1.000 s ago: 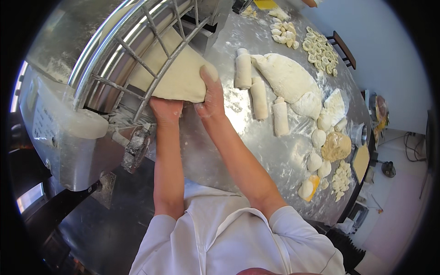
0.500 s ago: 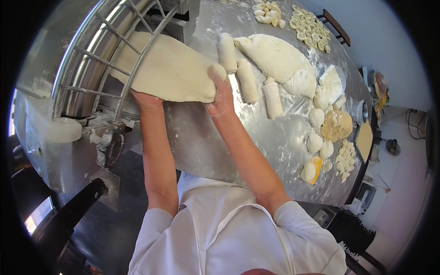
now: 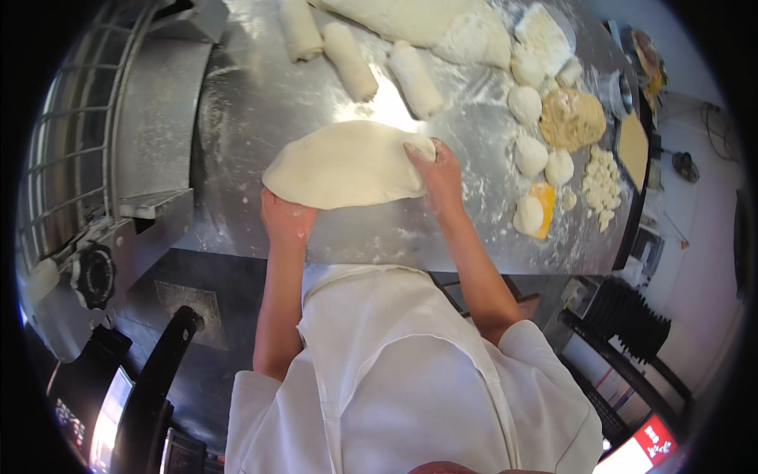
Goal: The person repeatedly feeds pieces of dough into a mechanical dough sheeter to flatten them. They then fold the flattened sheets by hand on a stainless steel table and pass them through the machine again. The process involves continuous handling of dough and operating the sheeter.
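Observation:
A pale, flat sheet of dough (image 3: 347, 167) is stretched between my two hands over the metal table. My left hand (image 3: 286, 220) grips its left end from below, most of the fingers hidden under the sheet. At the right end my right hand (image 3: 439, 175) pinches the edge, thumb on top, where the dough bulges in a small rounded fold. Beyond the sheet lie three dough rolls: one at the left (image 3: 300, 31), one in the middle (image 3: 350, 62) and one at the right (image 3: 415, 80).
On my left stands a dough roller machine with a wire guard (image 3: 75, 150) and a black knob (image 3: 93, 275). A large dough slab (image 3: 426, 28) lies at the back. To the right are round dough balls (image 3: 530, 156), a tan dough mass (image 3: 572, 118), small dough pieces (image 3: 602, 186) and a yellow scraper (image 3: 545, 207).
The dough sheet has come out of the roller machine and moved right, above the table, in both hands. My body has turned away from the machine.

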The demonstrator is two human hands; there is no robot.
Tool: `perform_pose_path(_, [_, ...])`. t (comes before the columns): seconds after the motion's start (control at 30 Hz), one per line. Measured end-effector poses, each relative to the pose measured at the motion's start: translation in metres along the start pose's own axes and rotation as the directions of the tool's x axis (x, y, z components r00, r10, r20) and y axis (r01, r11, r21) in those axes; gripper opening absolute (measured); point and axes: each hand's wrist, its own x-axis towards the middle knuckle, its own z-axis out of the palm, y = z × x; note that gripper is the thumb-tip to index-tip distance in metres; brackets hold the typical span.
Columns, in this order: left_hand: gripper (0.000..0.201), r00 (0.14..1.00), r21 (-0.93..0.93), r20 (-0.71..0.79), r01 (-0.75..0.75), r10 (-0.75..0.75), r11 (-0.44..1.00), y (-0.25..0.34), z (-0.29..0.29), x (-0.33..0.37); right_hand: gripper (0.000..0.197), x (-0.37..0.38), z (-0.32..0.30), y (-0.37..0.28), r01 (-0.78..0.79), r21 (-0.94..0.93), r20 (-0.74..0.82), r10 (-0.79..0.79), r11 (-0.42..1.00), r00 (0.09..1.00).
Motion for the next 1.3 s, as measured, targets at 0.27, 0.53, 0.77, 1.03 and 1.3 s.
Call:
perform_pose_path(0.27, [0.037, 0.993, 0.618, 0.078, -0.118, 0.089, 0.777, 0.012, 0.052, -0.064, 0.026, -0.006, -0.098, 0.068, 0.296, -0.465, -0.024, -0.346, 0.834, 0.938])
perform_pose_path(0.53, [0.042, 0.908, 0.735, 0.274, -0.411, 0.318, 0.539, 0.01, 0.106, -0.093, 0.02, -0.009, -0.091, 0.062, 0.327, -0.216, 0.011, -0.332, 0.92, 0.943])
perform_pose_path(0.77, [0.045, 0.962, 0.526, 0.153, -0.274, 0.227, 0.805, -0.004, 0.096, -0.111, 0.02, -0.035, -0.047, 0.043, 0.523, -0.39, 0.131, -0.516, 0.758, 0.846])
perform_pose_path(1.03, [0.036, 0.747, 0.611, 0.551, -0.664, 0.372, 0.43, 0.003, 0.056, -0.105, 0.021, -0.06, -0.033, 0.06, 0.58, -0.606, 0.335, -0.487, 0.544, 0.806])
perform_pose_path(1.3, [0.066, 0.483, 0.475, 0.874, -0.873, 0.051, 0.113, -0.027, 0.078, -0.099, 0.029, -0.006, -0.018, 0.022, 0.676, -0.62, 0.278, -0.694, 0.399, 0.664])
